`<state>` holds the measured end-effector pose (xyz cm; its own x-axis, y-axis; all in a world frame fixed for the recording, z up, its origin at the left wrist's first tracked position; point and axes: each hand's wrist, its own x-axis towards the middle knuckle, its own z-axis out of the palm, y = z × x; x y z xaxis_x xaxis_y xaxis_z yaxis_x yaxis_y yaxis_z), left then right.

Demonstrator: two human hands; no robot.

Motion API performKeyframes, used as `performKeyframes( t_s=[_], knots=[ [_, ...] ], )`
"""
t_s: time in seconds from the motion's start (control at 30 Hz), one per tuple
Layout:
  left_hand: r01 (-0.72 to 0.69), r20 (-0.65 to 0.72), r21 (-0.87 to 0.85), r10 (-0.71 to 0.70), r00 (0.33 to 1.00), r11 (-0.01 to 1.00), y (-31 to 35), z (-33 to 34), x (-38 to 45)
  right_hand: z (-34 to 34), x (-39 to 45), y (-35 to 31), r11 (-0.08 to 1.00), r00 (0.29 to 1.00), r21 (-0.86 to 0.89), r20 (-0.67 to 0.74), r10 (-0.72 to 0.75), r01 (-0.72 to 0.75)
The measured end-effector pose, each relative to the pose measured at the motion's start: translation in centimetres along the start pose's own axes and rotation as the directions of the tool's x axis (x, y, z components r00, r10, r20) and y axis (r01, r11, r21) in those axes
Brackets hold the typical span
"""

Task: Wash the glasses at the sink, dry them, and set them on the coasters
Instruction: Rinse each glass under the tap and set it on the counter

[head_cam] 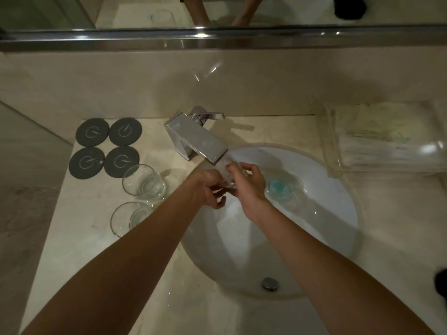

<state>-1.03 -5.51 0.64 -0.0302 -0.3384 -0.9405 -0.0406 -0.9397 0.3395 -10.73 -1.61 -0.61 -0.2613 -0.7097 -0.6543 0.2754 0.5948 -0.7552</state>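
Early stage: your left hand (208, 187) and right hand (246, 182), fingers curled, hold one glass (228, 175) under the faucet (196, 136) mid-frame, two glasses (144, 180) wait left, four coasters (104, 147) bare.

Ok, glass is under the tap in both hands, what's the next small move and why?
Probably keep turning the glass under the faucet spout to rinse it all round, before reaching for a towel. Both the left hand and right hand grip it over the sink, and all four coasters are bare.
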Motion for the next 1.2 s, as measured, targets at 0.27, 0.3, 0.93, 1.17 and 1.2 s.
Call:
performKeyframes(
  t_s=[0.27,0.3,0.93,1.17,1.2],
  knots=[
    [-0.299,-0.097,0.575,0.426,0.9,0.762,1.0,-1.3,0.8,-1.0,-0.1,-0.2,0.995,0.995,-0.051,0.049,0.088,-0.085],
    [-0.279,-0.089,0.616,0.417,0.905,0.737,1.2,-1.2,0.5,-0.9,-0.1,-0.1,0.995,0.995,-0.036,0.026,0.095,-0.094],
    [-0.203,-0.032,0.232,0.216,0.976,0.951,0.1,-0.5,0.6,0.8,-0.5,1.1,0.999,1.0,-0.052,0.006,-0.012,0.013],
    [-0.338,0.027,0.771,0.501,0.865,0.54,1.1,-1.4,-0.4,-1.0,0.1,0.5,0.958,0.992,-0.279,0.119,-0.032,0.064],
    [-0.349,0.06,0.847,0.58,0.813,0.401,1.3,-1.3,-0.5,-1.2,0.2,0.4,0.953,0.986,-0.301,0.164,0.025,0.026]
  ],
)
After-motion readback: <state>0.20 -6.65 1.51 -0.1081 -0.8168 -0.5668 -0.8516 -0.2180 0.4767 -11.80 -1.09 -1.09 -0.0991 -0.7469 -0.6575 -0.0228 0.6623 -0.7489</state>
